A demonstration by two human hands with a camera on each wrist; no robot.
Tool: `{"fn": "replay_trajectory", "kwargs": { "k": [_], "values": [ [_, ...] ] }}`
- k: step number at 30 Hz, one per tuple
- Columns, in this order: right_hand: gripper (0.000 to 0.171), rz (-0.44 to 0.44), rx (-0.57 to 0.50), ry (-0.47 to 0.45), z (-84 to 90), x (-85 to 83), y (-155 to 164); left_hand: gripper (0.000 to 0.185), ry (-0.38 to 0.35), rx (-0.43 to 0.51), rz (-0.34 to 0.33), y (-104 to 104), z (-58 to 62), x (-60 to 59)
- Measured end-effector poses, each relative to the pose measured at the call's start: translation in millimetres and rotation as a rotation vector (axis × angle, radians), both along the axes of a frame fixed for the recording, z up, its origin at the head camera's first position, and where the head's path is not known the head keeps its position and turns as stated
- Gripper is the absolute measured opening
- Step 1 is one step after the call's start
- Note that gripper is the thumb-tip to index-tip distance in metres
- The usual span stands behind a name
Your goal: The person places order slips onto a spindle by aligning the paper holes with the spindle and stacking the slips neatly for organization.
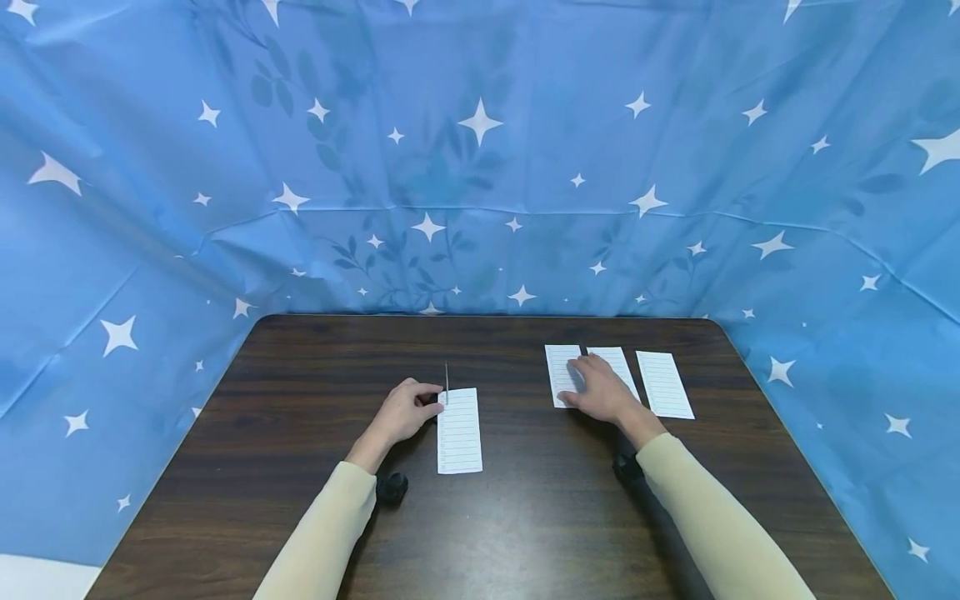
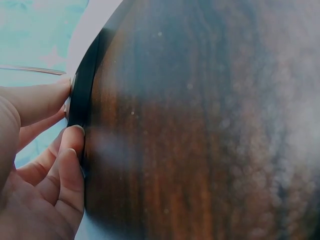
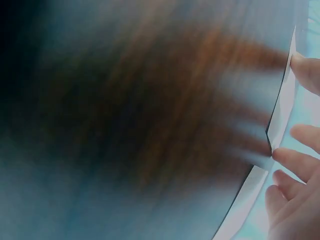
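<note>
On the dark wooden table, your left hand sits at the upper left corner of a lined paper strip lying flat near the table's middle. Your thumb and fingertips are pinched on something thin that stands upright at that corner; what it is cannot be told. The left wrist view shows your fingers curled against a thin edge.

Your right hand lies palm down with fingers spread and relaxed, covering parts of two strips: the leftmost strip and the middle strip. A third strip lies just beside them, untouched. Blue star-patterned sheeting hangs behind the table.
</note>
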State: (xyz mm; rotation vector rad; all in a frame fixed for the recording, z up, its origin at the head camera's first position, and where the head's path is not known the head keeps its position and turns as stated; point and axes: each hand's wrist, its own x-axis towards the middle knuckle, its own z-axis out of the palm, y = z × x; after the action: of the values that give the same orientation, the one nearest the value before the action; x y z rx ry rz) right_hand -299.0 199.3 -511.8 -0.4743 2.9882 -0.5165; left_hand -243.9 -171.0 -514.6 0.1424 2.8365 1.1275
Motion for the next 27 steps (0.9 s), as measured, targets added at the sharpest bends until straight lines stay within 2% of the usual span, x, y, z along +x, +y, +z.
{"fn": "replay_trajectory", "kwargs": {
  "k": [12,27],
  "values": [
    [0.062,-0.018,-0.043,0.016,3.9,3.9,-9,0.034,0.004,0.002,0.000,0,-0.6,1.2],
    [0.047,-0.019,-0.255,0.058,2.0,9.9,-15,0.035,0.011,0.009,0.007,1,-1.1,2.0]
  ]
}}
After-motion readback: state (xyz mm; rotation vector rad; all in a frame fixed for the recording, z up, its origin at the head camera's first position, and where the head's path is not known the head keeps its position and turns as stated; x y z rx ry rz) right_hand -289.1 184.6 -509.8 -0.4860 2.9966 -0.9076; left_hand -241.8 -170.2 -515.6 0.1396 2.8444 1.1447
